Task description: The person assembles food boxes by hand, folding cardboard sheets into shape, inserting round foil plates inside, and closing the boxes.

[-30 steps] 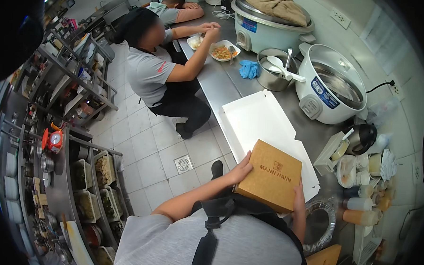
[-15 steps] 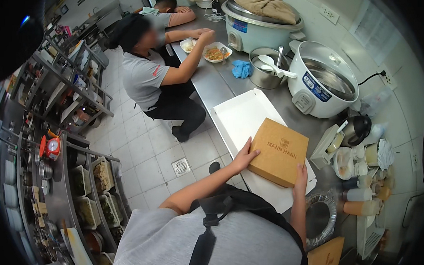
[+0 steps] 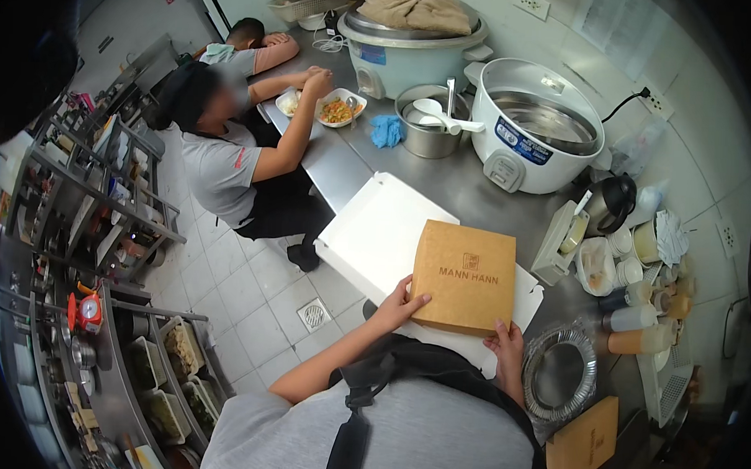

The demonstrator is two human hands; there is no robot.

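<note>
A closed brown cardboard box [image 3: 464, 263] with dark print on its lid is between my hands, over an opened white cardboard box [image 3: 390, 223]. My left hand [image 3: 399, 307] grips its left side near the front corner, thumb on top. At the near right corner, my right hand [image 3: 507, 344] holds the edge with its fingers curled; some fingertips are hidden under the box. The white cardboard sticks out to the left and right of the brown box.
Behind stand a white rice cooker [image 3: 535, 128], a metal pot [image 3: 430, 140] with white ladles, and a blue cloth [image 3: 387, 131]. Foil trays [image 3: 560, 372] and sauce bottles [image 3: 639, 338] are on the right. A co-worker [image 3: 228, 153] sits at the table's left with food bowls [image 3: 341, 108].
My right hand has shifted from the brown box's right side to its near right corner. The box has turned slightly and sits more squarely before me. The whole view has shifted too.
</note>
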